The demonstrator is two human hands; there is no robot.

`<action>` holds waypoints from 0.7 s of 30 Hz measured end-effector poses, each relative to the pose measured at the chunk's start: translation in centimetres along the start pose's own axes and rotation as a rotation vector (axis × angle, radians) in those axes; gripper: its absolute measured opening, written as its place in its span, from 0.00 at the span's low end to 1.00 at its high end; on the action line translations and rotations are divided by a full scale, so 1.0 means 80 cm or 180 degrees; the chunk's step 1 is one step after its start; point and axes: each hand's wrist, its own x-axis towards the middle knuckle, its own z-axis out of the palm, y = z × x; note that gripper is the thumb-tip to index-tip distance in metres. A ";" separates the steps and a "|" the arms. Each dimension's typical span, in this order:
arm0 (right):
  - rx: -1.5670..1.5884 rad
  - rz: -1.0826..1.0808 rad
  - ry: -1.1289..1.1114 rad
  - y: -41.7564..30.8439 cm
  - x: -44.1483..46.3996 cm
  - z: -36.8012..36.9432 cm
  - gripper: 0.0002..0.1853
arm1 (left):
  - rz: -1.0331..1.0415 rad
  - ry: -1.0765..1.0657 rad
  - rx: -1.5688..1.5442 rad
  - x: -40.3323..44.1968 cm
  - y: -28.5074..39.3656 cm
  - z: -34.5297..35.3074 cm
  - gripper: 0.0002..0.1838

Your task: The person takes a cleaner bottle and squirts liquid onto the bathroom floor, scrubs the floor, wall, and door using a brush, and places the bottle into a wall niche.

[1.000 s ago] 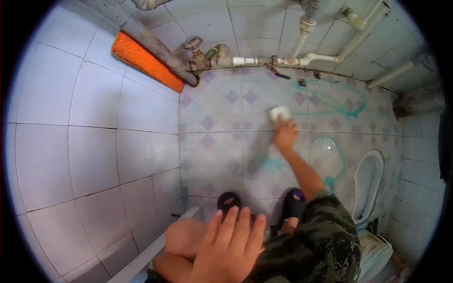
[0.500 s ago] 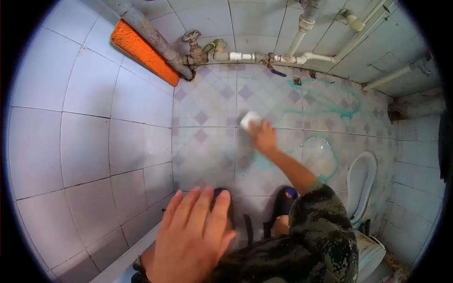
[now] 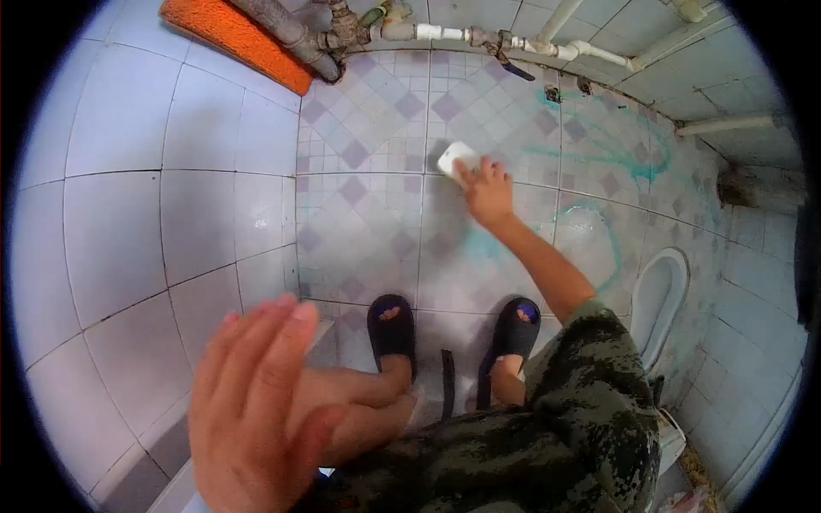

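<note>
My right hand [image 3: 489, 192] reaches down to the tiled floor [image 3: 359, 239], its fingers closed on a white rounded block [image 3: 455, 157]. The block lies against the floor beside a crossing of tile joints; whether it is a brush or a sponge I cannot tell. Streaks of teal liquid [image 3: 646, 169] lie on the floor to the right, with a fainter teal patch [image 3: 487, 244] below the right hand. Close to the camera, my left hand [image 3: 252, 410] is raised with fingers stretched, holding nothing, in front of my bare leg [image 3: 355, 410].
My feet in dark slippers [image 3: 391, 329] stand on the floor. A squat toilet [image 3: 663, 299] is at the right. An orange block [image 3: 239, 43] leans by a grey pipe [image 3: 282, 30] at the back left. White pipes [image 3: 590, 53] with a valve run along the back wall.
The view has tilted, so the floor sits higher and both slippers show. My left hand has moved left in the picture. The right hand and white block remain by the same tile joint.
</note>
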 end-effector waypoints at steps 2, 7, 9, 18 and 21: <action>-0.0046 -0.0515 -0.0179 -0.021 -0.048 0.013 0.24 | -0.0062 0.0102 0.0108 -0.002 -0.002 -0.003 0.28; 0.1170 -0.2012 0.0016 -0.074 -0.149 0.004 0.24 | -0.0061 -0.0042 -0.0074 0.001 0.011 -0.001 0.28; 0.0309 -0.1423 -0.0740 -0.046 -0.135 -0.002 0.25 | 0.0093 -0.0107 -0.0091 -0.004 0.004 0.001 0.28; -0.0541 0.0402 -0.1568 0.188 -0.070 -0.205 0.33 | 0.0444 -0.0038 -0.0338 -0.005 0.009 -0.006 0.29; -0.0662 0.0105 -0.1996 0.204 -0.098 -0.235 0.34 | 0.0599 -0.0014 -0.0258 -0.002 0.022 -0.006 0.29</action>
